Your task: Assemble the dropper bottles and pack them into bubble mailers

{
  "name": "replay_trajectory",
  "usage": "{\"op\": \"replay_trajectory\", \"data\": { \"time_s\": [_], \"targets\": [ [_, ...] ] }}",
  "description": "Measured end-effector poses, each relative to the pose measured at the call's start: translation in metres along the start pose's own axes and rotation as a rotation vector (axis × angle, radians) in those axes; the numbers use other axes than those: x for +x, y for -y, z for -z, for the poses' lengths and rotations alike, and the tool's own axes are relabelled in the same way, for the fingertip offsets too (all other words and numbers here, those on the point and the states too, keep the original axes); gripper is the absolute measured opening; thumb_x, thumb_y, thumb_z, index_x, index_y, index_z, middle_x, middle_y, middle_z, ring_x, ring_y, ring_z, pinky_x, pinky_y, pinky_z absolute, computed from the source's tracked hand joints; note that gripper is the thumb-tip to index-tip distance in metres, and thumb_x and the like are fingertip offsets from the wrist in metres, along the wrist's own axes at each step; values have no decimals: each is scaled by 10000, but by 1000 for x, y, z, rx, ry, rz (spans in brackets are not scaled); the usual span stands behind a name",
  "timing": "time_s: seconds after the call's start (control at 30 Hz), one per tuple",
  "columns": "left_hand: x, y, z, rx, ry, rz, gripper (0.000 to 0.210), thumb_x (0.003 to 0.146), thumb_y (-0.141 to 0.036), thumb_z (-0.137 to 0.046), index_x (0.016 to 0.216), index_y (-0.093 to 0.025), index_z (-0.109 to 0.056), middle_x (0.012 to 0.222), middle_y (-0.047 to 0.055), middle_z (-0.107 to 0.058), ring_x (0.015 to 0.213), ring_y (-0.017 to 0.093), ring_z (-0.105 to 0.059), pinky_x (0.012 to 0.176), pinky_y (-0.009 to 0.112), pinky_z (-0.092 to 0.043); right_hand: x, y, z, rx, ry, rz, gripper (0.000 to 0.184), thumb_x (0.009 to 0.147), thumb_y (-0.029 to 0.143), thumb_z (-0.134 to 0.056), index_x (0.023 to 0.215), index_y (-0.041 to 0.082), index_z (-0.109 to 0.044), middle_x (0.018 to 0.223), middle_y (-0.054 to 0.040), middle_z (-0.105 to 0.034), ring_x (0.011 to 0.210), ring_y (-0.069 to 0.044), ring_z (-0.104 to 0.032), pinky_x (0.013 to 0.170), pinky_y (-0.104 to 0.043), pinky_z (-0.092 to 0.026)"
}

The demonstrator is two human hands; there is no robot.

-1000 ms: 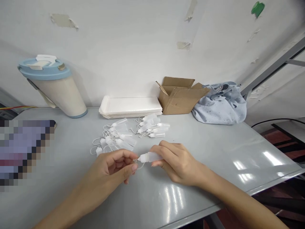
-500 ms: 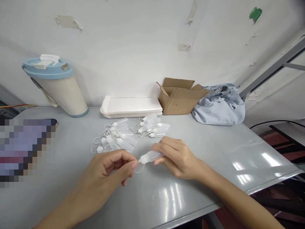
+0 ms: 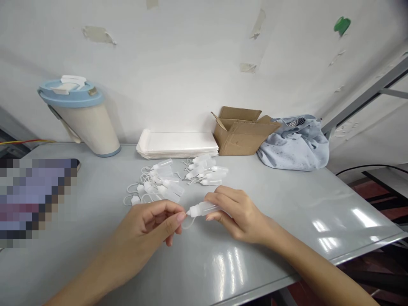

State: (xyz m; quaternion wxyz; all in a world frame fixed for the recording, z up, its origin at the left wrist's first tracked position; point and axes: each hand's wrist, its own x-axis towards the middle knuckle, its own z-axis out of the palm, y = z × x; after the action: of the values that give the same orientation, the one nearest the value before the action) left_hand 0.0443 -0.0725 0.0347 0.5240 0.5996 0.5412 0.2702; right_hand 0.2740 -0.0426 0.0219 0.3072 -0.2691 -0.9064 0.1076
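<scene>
Bottle (image 3: pixel 204 209) was grasped by the right hand (image 3: pixel 239 214). The left hand (image 3: pixel 143 231) had closed on the strap (image 3: pixel 192 223), hiding its fit.

The bottle (image 3: pixel 205 208) is white — the tumbler (image 3: pixel 94 127) cream (lid (image 3: pixel 81 101) blue).

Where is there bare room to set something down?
Bare tabletop lies right of the right hand, before the cloth bundle; between the pixelated item and left bottle group; and below the held bottle. Crowded: that group, the right bottle group, white stack and cardboard box.
</scene>
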Motion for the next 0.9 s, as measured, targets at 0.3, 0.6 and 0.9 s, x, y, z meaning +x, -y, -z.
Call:
{"op": "replay_trajectory", "data": {
  "time_s": [0.3,0.6,0.9],
  "targets": [
    [0,5,-2,38,63,-12,327,849,-467,-541,656,-213,-609,603,-42,-570,532,113,-520,539,224,-404,-1,6,-5,-25,33,18,318,1013,321,-369,993,86,-583,684,-23,-518,574,-137,-436,489,-257,-349],
    [10,1,26,162,-329,43,298,785,-523,-586,703,-241,-639,561,-51,-562,576,132,-532,533,205,-409,4,-14,-1,-199,81,-99,310,950,237,-495,1236,119,-509,1176,-176,-551,1090,-274,-504,881,-442,-485],
    [28,8,41,50,-583,105,292,750,-447,-658,894,-195,-684,608,-55,-620,570,114,-542,562,203,-479,-2,-52,-7,-397,77,-243,325,916,74,-472,1229,147,-524,1220,-165,-581,1115,-301,-505,869,-470,-446]
  ]
}}
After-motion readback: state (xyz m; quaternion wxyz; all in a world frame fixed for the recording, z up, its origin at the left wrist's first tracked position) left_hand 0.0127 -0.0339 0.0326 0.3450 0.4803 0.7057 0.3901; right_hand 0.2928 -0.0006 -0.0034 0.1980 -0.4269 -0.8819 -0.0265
